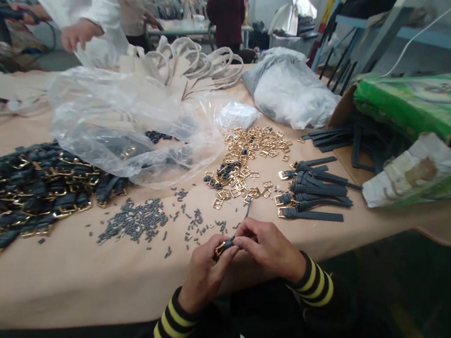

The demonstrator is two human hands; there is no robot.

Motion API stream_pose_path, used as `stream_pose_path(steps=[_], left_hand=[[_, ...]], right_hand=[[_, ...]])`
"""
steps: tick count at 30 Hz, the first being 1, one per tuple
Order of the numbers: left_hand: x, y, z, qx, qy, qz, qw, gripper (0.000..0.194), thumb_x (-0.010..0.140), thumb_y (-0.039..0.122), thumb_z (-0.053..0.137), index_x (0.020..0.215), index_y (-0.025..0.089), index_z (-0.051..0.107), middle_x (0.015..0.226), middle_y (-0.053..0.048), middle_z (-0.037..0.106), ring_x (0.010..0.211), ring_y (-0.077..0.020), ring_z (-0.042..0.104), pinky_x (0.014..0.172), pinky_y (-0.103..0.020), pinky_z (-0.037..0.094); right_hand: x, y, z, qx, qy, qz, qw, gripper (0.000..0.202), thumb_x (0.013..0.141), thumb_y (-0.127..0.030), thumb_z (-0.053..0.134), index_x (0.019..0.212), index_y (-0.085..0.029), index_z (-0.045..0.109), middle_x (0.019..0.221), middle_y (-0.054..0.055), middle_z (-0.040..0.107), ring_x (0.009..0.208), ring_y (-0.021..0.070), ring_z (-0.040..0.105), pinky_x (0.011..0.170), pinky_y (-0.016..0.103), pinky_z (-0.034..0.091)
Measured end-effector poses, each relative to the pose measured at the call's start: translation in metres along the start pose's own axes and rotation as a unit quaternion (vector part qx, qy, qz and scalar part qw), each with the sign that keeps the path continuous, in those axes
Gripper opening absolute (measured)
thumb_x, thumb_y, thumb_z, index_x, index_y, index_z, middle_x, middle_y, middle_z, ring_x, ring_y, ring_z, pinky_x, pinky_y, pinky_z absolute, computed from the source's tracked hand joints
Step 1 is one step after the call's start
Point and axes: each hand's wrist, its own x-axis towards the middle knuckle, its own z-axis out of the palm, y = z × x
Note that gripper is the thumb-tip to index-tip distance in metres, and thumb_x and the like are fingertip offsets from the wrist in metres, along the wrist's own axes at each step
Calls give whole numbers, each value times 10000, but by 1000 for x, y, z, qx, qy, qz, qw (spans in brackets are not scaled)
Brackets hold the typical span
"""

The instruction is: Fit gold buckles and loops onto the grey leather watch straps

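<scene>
Close to the table's front edge, my left hand [203, 273] is closed around a dark strap with a gold buckle [221, 247]. The fingers of my right hand [267, 246] pinch the same strap just beside the buckle, and its thin tail sticks up beyond them. Exactly what the fingertips press on is hidden. Past my hands lies a heap of loose gold buckles [243, 157]. Buckled dark straps [315, 191] are stacked to the right. Small dark loop pieces [137, 219] are scattered to the left.
A large pile of buckled straps [20, 196] covers the left of the table [70, 292]. Clear plastic bags [132, 124] lie behind the loops, and a stuffed bag [293, 89] stands farther back. At right, a green box [429, 117] holds straps. Co-workers stand beyond.
</scene>
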Motion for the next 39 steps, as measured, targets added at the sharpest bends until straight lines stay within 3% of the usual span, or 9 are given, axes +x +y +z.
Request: stream_pose_path(steps=[2, 5, 7, 11, 19, 24, 31, 35, 39], left_hand=[[0, 2, -3, -6, 27, -15, 999, 201, 804, 342, 483, 748, 163, 556, 560, 28, 518, 516, -106, 480, 503, -206, 375], [-1, 2, -7, -21, 50, -36, 998, 239, 806, 368, 462, 688, 167, 518, 491, 55, 417, 449, -88, 403, 455, -199, 339], [-3, 1, -8, -37, 45, -50, 997, 260, 809, 383, 450, 665, 172, 497, 472, 63, 389, 427, -82, 378, 438, -197, 326], [-4, 2, -6, -65, 36, -84, 994, 256, 799, 391, 466, 664, 175, 494, 448, 67, 395, 400, -78, 361, 409, -195, 306], [-1, 8, 0, -44, 17, -95, 994, 211, 775, 349, 489, 659, 173, 491, 449, 70, 413, 396, -77, 386, 430, -198, 328], [0, 7, -1, 17, 29, -53, 998, 201, 768, 315, 494, 623, 176, 486, 487, 57, 430, 451, -87, 425, 463, -198, 341], [-8, 10, 4, -63, -52, -74, 994, 235, 846, 358, 390, 702, 191, 473, 449, 61, 456, 364, -83, 431, 418, -190, 383], [-7, 5, 13, -12, -46, 19, 999, 246, 830, 360, 403, 736, 214, 576, 539, -6, 604, 437, -120, 563, 436, -187, 427], [4, 3, 25, -14, -29, 47, 998, 248, 780, 429, 451, 754, 241, 610, 615, -20, 669, 460, -146, 603, 430, -188, 452]], right_hand=[[2, -3, -7, -16, 49, -40, 998, 104, 809, -235, 510, 808, -153, 574, 699, 8, 590, 616, 102, 514, 590, 216, 403], [4, -4, -22, -77, 93, -122, 985, 159, 802, -242, 529, 930, -168, 587, 951, 70, 613, 889, 172, 541, 791, 305, 403], [4, -3, -32, -123, 29, -133, 983, 174, 786, -261, 555, 927, -171, 604, 938, 73, 626, 894, 191, 545, 788, 319, 400], [3, -3, -39, -112, -141, -58, 982, 172, 809, -268, 519, 726, -152, 615, 565, -4, 591, 507, 98, 514, 522, 205, 373], [2, -6, -31, 3, -222, 9, 975, 164, 829, -164, 435, 729, -127, 560, 534, -18, 585, 499, 80, 560, 530, 167, 407], [0, -1, -26, -34, -183, -31, 982, 141, 794, -120, 460, 697, -125, 562, 562, -19, 556, 490, 65, 468, 512, 167, 354], [-3, 14, -22, 27, -191, -5, 981, 162, 810, -245, 500, 716, -123, 550, 524, -41, 506, 466, 55, 432, 471, 144, 343], [-7, 9, -24, -22, -227, -13, 974, 166, 828, -172, 443, 708, -131, 550, 570, -24, 582, 503, 55, 510, 525, 134, 375], [-11, 15, -24, -105, -190, -10, 976, 174, 820, -227, 465, 719, -140, 577, 623, 4, 625, 579, 87, 563, 558, 149, 388]])
